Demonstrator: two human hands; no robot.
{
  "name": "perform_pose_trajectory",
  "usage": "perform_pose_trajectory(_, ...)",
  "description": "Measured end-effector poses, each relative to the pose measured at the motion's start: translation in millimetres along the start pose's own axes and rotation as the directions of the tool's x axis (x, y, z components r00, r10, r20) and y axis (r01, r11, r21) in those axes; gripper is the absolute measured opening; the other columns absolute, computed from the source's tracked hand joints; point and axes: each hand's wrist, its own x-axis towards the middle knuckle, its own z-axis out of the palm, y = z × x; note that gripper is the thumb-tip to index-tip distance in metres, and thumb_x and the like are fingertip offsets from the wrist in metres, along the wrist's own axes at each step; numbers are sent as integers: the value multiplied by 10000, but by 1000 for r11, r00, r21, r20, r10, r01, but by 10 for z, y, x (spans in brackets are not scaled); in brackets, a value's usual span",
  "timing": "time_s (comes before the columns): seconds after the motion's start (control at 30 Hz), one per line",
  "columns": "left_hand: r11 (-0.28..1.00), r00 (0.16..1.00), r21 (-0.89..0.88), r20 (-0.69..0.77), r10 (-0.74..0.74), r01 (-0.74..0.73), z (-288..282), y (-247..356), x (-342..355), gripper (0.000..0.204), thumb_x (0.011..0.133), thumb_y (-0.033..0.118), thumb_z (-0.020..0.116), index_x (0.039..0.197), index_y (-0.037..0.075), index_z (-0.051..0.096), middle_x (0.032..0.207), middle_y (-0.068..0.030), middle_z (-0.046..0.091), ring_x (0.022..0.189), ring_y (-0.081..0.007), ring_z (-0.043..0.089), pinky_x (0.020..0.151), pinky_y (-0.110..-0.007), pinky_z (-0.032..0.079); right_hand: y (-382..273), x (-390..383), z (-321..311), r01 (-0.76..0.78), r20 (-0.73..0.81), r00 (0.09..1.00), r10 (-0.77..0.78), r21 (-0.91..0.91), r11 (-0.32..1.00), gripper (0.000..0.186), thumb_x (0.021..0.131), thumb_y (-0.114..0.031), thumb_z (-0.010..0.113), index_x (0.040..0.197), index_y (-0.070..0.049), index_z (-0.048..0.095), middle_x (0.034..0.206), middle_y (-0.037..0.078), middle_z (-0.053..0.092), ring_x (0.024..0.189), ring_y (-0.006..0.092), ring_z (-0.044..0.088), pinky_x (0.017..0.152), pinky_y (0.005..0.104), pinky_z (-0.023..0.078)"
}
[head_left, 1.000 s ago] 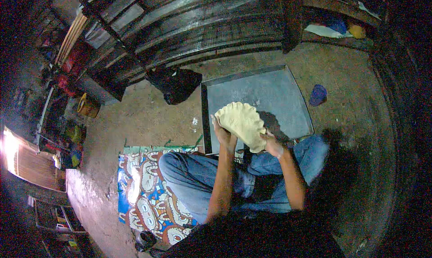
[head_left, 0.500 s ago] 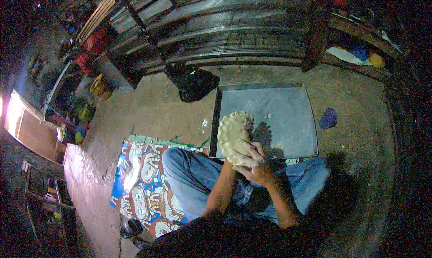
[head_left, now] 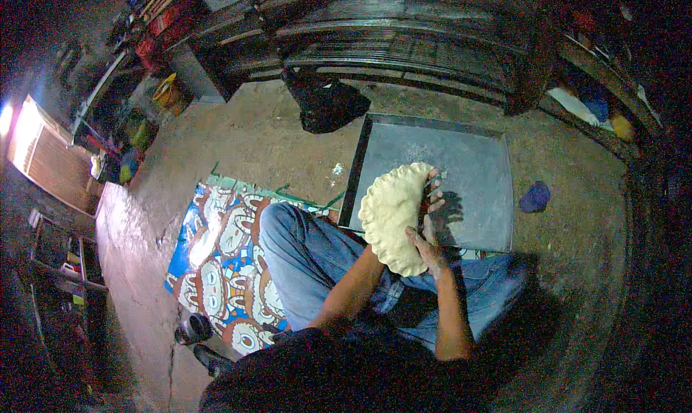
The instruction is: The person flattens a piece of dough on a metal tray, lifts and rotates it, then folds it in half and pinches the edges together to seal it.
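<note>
A large half-moon pastry of pale raw dough (head_left: pixel 393 215) with a crimped, wavy curved edge is held above a metal tray. My left hand (head_left: pixel 435 189) supports it from beneath; its palm is hidden, and its fingertips curl up past the pastry's straighter right side. At the lower right side, my right hand (head_left: pixel 430 253) grips the edge, thumb against the top and fingers along the side. Pale flour or dough dusts the right hand. Under both hands lies the grey rectangular tray (head_left: pixel 476 175), with white flour traces on its surface.
My crossed legs in blue jeans (head_left: pixel 299 269) sit behind the tray, on a cartoon-printed mat (head_left: pixel 216 269). A black plastic bag (head_left: pixel 328 107) lies beyond, left of the tray. A blue-purple bundle (head_left: pixel 535 197) rests right of it. Dark slatted shelving (head_left: pixel 389 42) stands at the back.
The pastry has turned so its broad smooth face shows. My right hand has slid from over its near end to the right edge, and my left fingertips now show.
</note>
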Motion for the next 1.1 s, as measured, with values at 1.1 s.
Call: perform_pose_trajectory(1.1,931,926,-47,127,-355,363,6,-76,486,639,957,521,363,1375,41,404,1346,-135,495,1242,-277,465,1082,-418,321,-415,-247,-87,130,-255,965,-58,273,953,813,783,-80,684,1450,-1,226,1380,130,432,1205,242,491,1020,348,401)
